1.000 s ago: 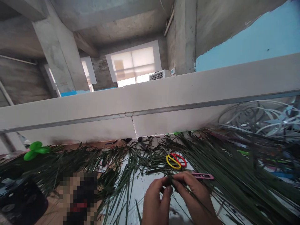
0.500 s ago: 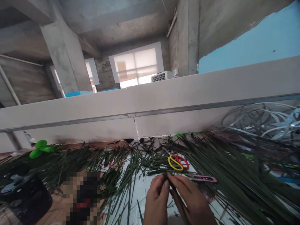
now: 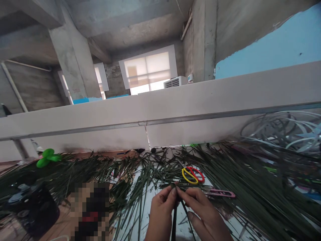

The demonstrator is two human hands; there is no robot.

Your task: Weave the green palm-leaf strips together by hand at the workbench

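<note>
Both hands meet at the lower middle of the head view, over a white surface (image 3: 146, 201) strewn with dark green leaf strips. My left hand (image 3: 162, 211) pinches the top of a few dark green leaf strips (image 3: 175, 219) between thumb and fingers. Close against it, the fingertips of my right hand (image 3: 200, 209) press on the same spot. Two strip ends hang down between the hands and spread apart. Just beyond lie scissors (image 3: 192, 175) with one yellow and one red handle. A pink-handled cutter (image 3: 220, 192) rests to the right, partly behind my right hand.
Long green leaves (image 3: 240, 177) heap up on the right, with clear plastic coils (image 3: 288, 129) behind them. At the left stand a dark container (image 3: 32, 207) and a bright green balloon-like object (image 3: 47, 157). A low white partition (image 3: 100, 117) runs along the back.
My left hand has shifted slightly left, and the right hand's fingers have spread somewhat. Two strip ends now show apart below the hands. The whole view has moved slightly.
</note>
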